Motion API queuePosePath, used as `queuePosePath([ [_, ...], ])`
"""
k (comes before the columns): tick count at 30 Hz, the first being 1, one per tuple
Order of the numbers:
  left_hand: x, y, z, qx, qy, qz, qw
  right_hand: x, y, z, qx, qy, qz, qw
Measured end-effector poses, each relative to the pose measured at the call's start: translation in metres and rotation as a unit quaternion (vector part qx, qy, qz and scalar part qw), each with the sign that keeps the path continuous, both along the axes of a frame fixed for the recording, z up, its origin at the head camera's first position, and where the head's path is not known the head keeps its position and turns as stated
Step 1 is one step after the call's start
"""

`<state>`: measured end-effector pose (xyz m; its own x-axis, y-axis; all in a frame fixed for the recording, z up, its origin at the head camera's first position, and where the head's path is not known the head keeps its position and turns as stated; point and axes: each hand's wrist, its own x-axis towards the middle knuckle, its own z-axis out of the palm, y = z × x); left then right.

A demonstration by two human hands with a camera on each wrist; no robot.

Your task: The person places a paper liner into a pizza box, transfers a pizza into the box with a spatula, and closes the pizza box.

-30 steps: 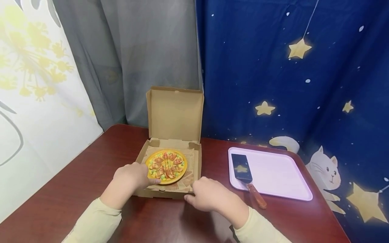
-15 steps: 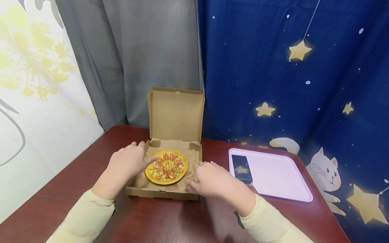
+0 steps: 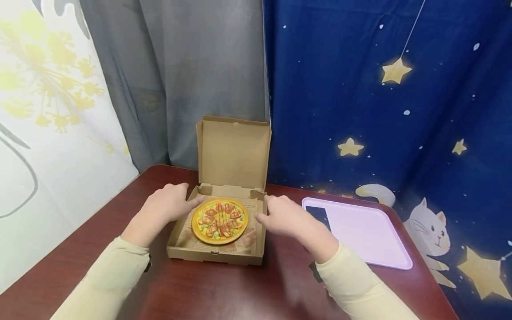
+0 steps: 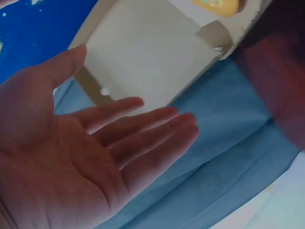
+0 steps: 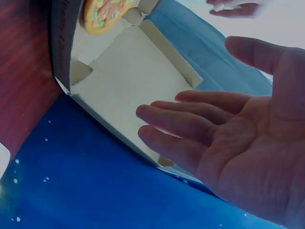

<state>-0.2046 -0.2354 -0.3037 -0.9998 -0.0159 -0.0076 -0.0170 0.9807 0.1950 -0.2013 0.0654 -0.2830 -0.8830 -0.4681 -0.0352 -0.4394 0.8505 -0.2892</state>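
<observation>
A cardboard pizza box (image 3: 214,257) lies on the table with its lid (image 3: 235,153) standing up at the back. Inside, on printed paper, sits a round toy-like pizza (image 3: 220,221) with a yellow rim. My left hand (image 3: 168,203) is over the box's left side, thumb toward the pizza. At the right side, near the hinge corner, is my right hand (image 3: 290,218). Both wrist views show straight, spread fingers and bare palms, with the lid's inner face (image 4: 143,57) beyond the left fingers and the lid (image 5: 128,81) past the right ones.
A pale pink tray (image 3: 372,235) stands to the right, with a spatula's dark blade (image 3: 320,215) on it. My right hand and forearm hide the spatula's handle. Behind the reddish-brown table (image 3: 192,293) hang a grey curtain (image 3: 216,58) and a blue starry curtain (image 3: 320,89).
Both hands have moved from the box's front part back along its sides toward the lid. The left fingers have left the front-left area, and the right hand now covers more of the spatula.
</observation>
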Motion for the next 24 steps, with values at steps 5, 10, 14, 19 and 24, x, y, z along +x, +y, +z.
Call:
queuePosePath([
  [5,-0.009,-0.008,-0.017,0.011,-0.082,-0.022,0.9964,0.003,-0.006,-0.021,0.042,-0.027,0.023,0.998],
  [10,-0.01,-0.011,-0.025,0.01,-0.119,-0.024,0.9925,0.012,-0.011,-0.038,0.101,-0.045,0.065,0.992],
  [14,-0.01,-0.011,-0.028,0.014,-0.119,-0.025,0.9924,0.017,-0.011,-0.043,0.117,-0.061,0.064,0.989],
  [19,-0.011,-0.01,-0.032,0.023,-0.122,-0.029,0.9918,0.019,-0.01,-0.047,0.134,-0.074,0.058,0.987],
  [24,-0.009,-0.009,-0.033,0.017,-0.117,-0.032,0.9924,0.02,-0.008,-0.049,0.137,-0.078,0.055,0.986],
])
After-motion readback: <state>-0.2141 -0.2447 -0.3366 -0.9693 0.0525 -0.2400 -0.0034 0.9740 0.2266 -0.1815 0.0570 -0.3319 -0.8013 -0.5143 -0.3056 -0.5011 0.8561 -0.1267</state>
